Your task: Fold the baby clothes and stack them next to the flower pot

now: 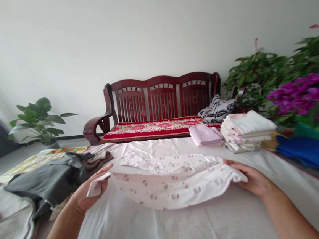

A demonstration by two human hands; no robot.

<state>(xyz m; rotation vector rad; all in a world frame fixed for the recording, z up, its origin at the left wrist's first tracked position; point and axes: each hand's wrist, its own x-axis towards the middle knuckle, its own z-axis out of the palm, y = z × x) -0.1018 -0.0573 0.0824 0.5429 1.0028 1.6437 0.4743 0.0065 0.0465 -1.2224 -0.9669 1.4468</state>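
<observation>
A pale pinkish-white garment with a small printed pattern (pixel 169 185) stretches between my two hands above a white cloth (pixel 166 230). My left hand (pixel 91 190) grips its left end, with a bit of fabric folded over the fingers. At the opposite end, my right hand (pixel 248 176) pinches the fabric, thumb on top. The garment's near edge sags between the hands, and its far part lies on the cloth. Which kind of garment it is, I cannot tell for sure.
Folded clothes (pixel 247 128) are stacked at the back right, beside a folded lilac cloth (pixel 206 135). Rumpled dark grey clothing (pixel 51 178) lies left. Behind stands a wooden bench (pixel 163 100) with a patterned cushion (pixel 217 109). Purple flowers (pixel 312 92) and blue fabric (pixel 304 153) are right.
</observation>
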